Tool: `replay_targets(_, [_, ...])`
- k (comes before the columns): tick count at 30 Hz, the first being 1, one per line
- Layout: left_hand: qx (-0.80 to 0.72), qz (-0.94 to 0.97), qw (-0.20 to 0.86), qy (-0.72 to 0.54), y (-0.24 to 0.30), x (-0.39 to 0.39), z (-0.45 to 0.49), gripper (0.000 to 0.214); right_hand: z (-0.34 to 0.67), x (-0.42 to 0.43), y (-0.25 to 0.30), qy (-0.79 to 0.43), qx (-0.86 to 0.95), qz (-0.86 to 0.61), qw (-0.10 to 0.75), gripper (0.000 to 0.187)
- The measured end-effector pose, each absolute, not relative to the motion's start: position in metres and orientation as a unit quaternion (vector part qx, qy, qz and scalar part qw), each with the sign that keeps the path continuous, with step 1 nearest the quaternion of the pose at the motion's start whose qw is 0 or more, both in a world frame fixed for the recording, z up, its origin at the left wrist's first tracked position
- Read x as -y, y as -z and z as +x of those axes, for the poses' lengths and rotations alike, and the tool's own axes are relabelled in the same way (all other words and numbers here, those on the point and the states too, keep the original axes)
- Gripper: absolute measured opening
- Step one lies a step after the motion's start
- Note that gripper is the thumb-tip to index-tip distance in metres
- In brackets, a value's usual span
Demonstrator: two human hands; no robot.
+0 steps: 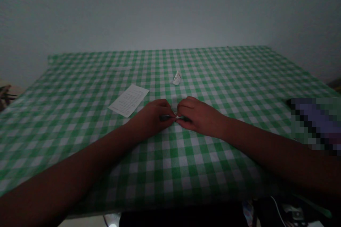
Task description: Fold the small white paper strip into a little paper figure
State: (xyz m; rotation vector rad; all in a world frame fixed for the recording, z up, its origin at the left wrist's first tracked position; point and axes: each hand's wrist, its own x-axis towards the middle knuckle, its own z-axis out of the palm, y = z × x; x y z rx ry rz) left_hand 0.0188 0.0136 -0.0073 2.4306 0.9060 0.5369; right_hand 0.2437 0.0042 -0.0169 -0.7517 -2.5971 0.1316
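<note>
My left hand (157,115) and my right hand (195,115) meet over the middle of the table, fingertips almost touching. Both are closed in a pinch. Between them is a small slim thing (177,116), pale at its middle, with dark grey parts showing inside each hand. The fingers cover most of it, so its kind cannot be made out. Left of my left hand, a white printed sheet of paper (129,100) lies flat at a slant. Beyond both hands rests a small crumpled clear-and-white wrapper (177,78).
A green-and-white checked cloth (170,170) covers the table, which backs onto a pale wall (170,10). At the right edge lies a dark-rimmed, pixelated flat object (317,120). Below the near edge, a white cable (277,207) hangs among dim items.
</note>
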Motion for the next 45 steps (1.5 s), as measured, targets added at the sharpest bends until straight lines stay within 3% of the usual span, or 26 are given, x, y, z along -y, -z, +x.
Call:
replay_targets(8, [-0.342, 0.892, 0.231, -0.186, 0.005, -0.012, 0.02, 0.013, 0.241, -0.007, 0.018, -0.024, 0.939, -0.266, 0.215, 0.02])
replay_targets(16, [-0.393, 0.902, 0.126, -0.125, 0.0, 0.0, 0.025, 0.02, 0.242, -0.001, 0.012, -0.046, 0.922, -0.347, 0.167, 0.023])
replay_targets(21, [-0.377, 0.905, 0.169, -0.1, -0.005, 0.011, 0.03, 0.022, 0.239, 0.003, 0.008, -0.102, 0.902, -0.381, 0.176, 0.018])
replay_targets(29, [-0.414, 0.879, 0.18, -0.154, -0.001, 0.007, 0.029, 0.015, 0.233, 0.007, 0.013, -0.194, 0.849, -0.417, 0.259, 0.004])
replay_targets(35, [-0.431, 0.862, 0.136, -0.231, 0.009, 0.0, 0.022, 0.036, 0.23, 0.006, 0.018, -0.222, 0.825, -0.427, 0.295, 0.011])
replay_targets(45, [-0.458, 0.823, 0.261, -0.209, 0.006, -0.008, 0.018, 0.026, 0.23, 0.009, 0.014, -0.258, 0.805, -0.437, 0.306, 0.008])
